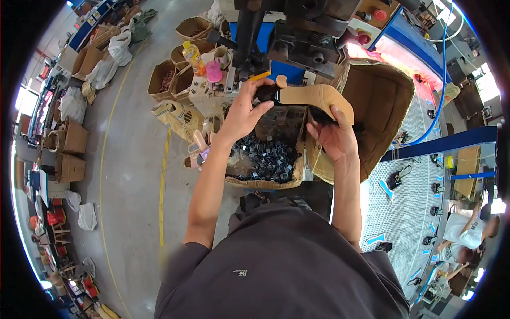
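- Left hand (245, 109) pinching black heel end of tan shoe sole (313, 98) under machine (297, 37).
- Right hand (332, 137) gripping sole's wide end.
- Box of black parts (265, 157) below.

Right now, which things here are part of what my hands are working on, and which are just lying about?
In hand:
left hand and right hand holding the tan shoe sole
press machine above
box of dark parts below

Lying about:
yellow bottle
pink cup
white bags
open cartons
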The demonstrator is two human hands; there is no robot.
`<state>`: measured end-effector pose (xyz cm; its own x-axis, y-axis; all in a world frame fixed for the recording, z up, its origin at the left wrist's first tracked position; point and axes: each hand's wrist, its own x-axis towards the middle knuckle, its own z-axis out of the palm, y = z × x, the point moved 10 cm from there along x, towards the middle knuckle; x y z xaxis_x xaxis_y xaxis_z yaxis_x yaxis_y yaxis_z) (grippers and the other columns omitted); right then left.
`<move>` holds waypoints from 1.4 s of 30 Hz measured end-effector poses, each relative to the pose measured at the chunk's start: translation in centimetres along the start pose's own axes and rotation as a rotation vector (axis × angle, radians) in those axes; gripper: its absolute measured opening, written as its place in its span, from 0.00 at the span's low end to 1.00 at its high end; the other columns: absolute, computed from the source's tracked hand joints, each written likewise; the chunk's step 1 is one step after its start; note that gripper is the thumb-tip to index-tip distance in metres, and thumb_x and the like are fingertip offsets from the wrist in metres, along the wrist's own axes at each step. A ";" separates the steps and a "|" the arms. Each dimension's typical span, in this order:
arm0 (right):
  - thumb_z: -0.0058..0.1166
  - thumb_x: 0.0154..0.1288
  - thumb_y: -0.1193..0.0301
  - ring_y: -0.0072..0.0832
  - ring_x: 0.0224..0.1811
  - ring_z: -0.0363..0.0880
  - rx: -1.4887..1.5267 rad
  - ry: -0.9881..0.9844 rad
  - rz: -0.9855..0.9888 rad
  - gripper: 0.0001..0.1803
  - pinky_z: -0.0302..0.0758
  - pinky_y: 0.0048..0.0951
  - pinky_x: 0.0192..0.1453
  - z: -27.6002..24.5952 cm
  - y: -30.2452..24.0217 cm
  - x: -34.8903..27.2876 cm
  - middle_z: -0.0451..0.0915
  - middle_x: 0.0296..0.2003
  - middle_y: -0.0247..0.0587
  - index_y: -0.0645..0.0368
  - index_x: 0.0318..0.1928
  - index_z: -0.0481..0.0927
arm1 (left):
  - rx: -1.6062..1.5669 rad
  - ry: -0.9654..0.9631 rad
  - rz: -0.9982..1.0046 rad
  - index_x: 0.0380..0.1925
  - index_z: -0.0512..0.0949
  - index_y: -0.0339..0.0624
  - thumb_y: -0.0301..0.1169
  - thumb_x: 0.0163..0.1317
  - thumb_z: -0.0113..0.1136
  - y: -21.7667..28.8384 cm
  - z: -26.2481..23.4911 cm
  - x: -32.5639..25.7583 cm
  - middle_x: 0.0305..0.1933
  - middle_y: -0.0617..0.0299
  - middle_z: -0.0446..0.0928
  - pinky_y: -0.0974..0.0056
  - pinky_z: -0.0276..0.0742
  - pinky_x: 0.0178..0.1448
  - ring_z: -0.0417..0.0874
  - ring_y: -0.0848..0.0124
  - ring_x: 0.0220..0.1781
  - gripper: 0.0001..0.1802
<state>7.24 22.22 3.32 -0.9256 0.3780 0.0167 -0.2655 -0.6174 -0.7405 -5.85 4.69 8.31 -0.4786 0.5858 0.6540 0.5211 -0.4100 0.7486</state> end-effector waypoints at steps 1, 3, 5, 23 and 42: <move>0.56 0.72 0.60 0.32 0.45 0.82 0.001 0.014 0.005 0.19 0.82 0.45 0.53 -0.1 0.0 0.0 0.82 0.48 0.38 0.52 0.58 0.75 | -0.067 0.014 -0.009 0.67 0.57 0.35 0.24 0.64 0.63 0.1 0.2 0.1 0.65 0.51 0.68 0.60 0.61 0.74 0.67 0.64 0.70 0.34; 0.56 0.72 0.60 0.32 0.44 0.82 0.002 0.043 0.015 0.19 0.82 0.46 0.53 -0.5 0.0 -0.2 0.82 0.48 0.37 0.52 0.58 0.75 | -0.161 0.031 -0.011 0.66 0.57 0.36 0.24 0.64 0.63 -0.2 0.4 0.0 0.64 0.51 0.67 0.60 0.62 0.73 0.67 0.64 0.69 0.34; 0.57 0.71 0.59 0.31 0.44 0.82 -0.003 0.037 0.039 0.19 0.81 0.46 0.54 -1.2 0.2 -0.3 0.82 0.47 0.36 0.52 0.58 0.75 | -0.218 0.033 0.008 0.66 0.57 0.36 0.25 0.65 0.62 -0.8 0.7 -0.3 0.64 0.52 0.67 0.61 0.62 0.72 0.67 0.64 0.68 0.33; 0.59 0.69 0.54 0.31 0.53 0.79 -0.051 -0.012 0.105 0.23 0.74 0.49 0.59 -1.9 0.4 0.7 0.79 0.54 0.34 0.46 0.60 0.73 | -0.388 0.187 0.170 0.65 0.61 0.39 0.23 0.59 0.68 -3.2 0.0 -0.2 0.61 0.53 0.71 0.62 0.67 0.69 0.72 0.66 0.63 0.36; 0.41 0.75 0.46 0.51 0.70 0.64 0.159 -0.026 -0.029 0.36 0.60 0.57 0.74 -8.8 -1.2 -9.3 0.68 0.64 0.58 0.65 0.67 0.65 | -0.323 0.409 -0.128 0.58 0.71 0.36 0.20 0.57 0.68 -5.2 -3.0 -6.9 0.53 0.60 0.79 0.64 0.78 0.57 0.81 0.70 0.52 0.28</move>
<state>18.57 25.53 -1.84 -0.9231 0.3805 0.0556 -0.3296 -0.7085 -0.6240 -7.38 0.75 0.22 -0.7940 0.3510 0.4964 0.2277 -0.5854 0.7781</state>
